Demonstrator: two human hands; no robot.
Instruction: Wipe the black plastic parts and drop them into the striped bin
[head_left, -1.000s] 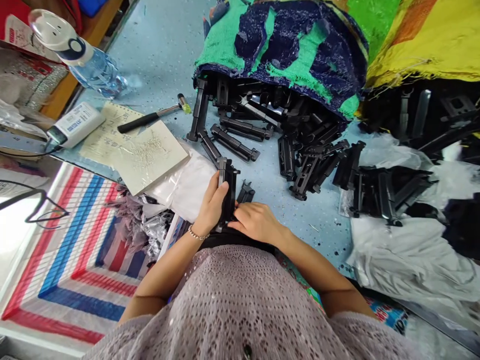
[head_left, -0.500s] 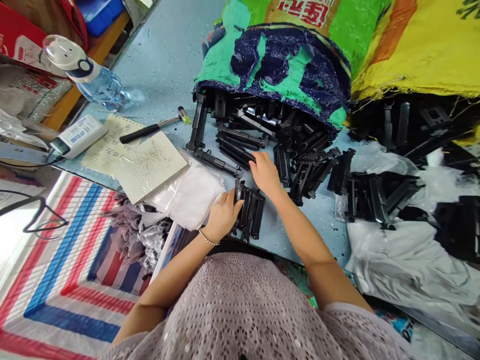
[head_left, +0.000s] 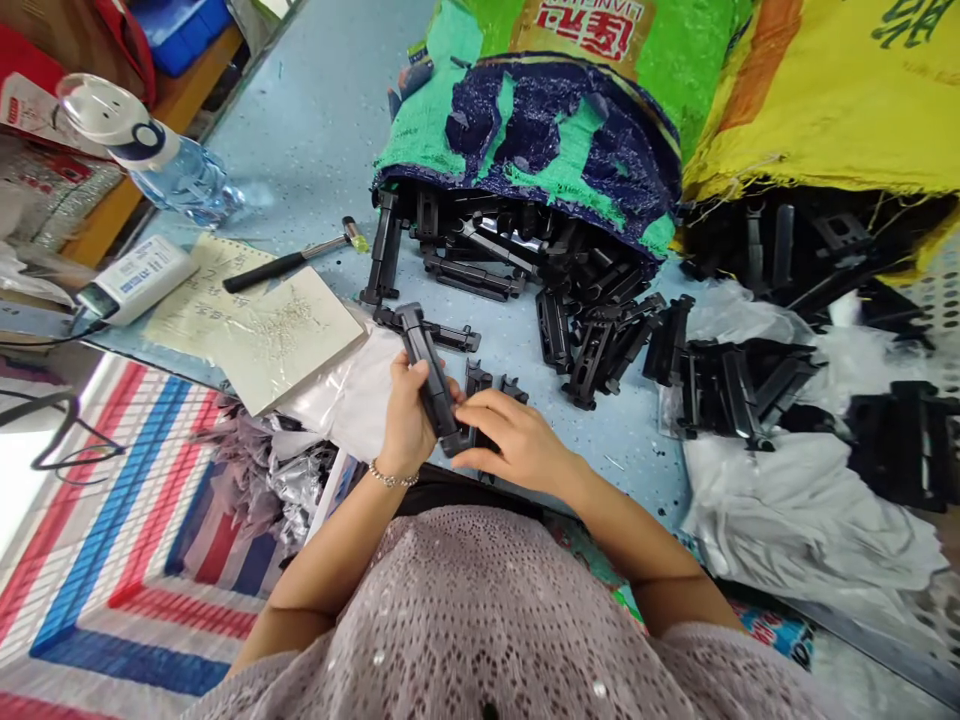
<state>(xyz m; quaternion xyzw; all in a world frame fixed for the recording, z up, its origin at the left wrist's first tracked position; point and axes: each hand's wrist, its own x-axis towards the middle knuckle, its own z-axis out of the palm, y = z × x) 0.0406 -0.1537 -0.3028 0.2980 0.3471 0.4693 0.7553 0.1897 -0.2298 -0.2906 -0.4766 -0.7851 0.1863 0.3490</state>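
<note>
Gripping a long black plastic part [head_left: 431, 385] in the left hand [head_left: 409, 415], the person holds it tilted above the near edge of the blue table [head_left: 315, 120], its far end leaning to the left. The left thumb lies along the part's upper side and the fingers wrap around it from beneath, close about its middle. The right hand [head_left: 517, 440] is at the part's lower end, fingers bent and set slightly apart from the thumb; whether they pinch the part or merely touch it cannot be told. Partly hidden under that right hand, more black pieces [head_left: 478, 378] lie on the table, and just beyond the held part another piece [head_left: 454, 336] lies crosswise. Farther off, a heap of similar parts [head_left: 600, 340] spreads from the mouth of a green and dark blue sack [head_left: 555, 130], with a yellow sack [head_left: 840, 100] beside it on the right. On that side, other black parts [head_left: 739, 385] lie among clear plastic, near a crumpled whitish cloth [head_left: 810, 500]. To the left, a hammer [head_left: 266, 271] with a black handle rests partly over a handwritten sheet [head_left: 180, 310], next to a pale pad [head_left: 300, 350] sprinkled with tiny bits. A clear blue bottle [head_left: 184, 180] and a white device [head_left: 142, 280] with a cable are near the table's left edge. A beaded bracelet [head_left: 394, 478] circles the left wrist.
</note>
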